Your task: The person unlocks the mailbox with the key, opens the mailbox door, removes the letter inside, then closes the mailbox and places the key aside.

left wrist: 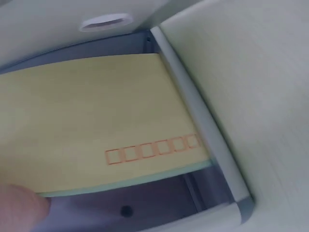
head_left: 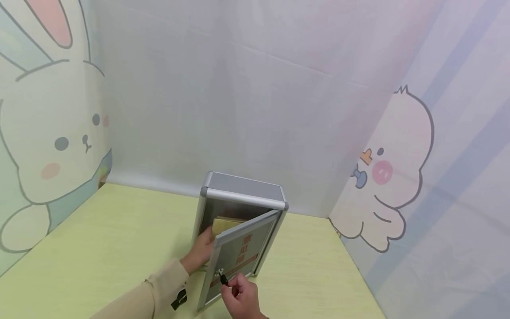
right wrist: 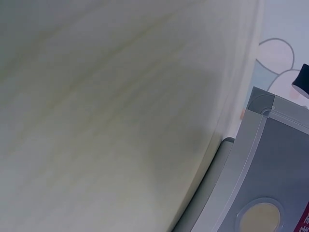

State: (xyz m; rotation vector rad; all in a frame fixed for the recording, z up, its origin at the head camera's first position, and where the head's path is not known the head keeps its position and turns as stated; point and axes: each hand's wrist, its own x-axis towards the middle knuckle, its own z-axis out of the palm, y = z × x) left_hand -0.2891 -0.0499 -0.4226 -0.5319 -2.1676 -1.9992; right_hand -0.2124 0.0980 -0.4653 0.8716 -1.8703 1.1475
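Note:
A grey metal suggestion box (head_left: pixel 244 181) with silver trim stands upright on the table, its front door (head_left: pixel 243 254) swung partly open. My left hand (head_left: pixel 201 249) reaches inside and holds tan envelopes (head_left: pixel 225 225) at their edge. In the left wrist view the thumb (left wrist: pixel 21 208) lies at the edge of the top envelope (left wrist: pixel 96 116), which has a row of red postcode squares. My right hand (head_left: pixel 242 296) pinches the black-headed key (head_left: pixel 223 279) in the door's lock. The right wrist view shows the door's frame (right wrist: pixel 234 179), not the hand.
The box stands on a pale yellow-green table (head_left: pixel 139 230). A light curtain-like backdrop (head_left: pixel 239 102) hangs behind, with a cartoon rabbit (head_left: pixel 52 133) at left and a cartoon chick (head_left: pixel 398 177) at right. A black strap (head_left: pixel 179 299) hangs by the left sleeve.

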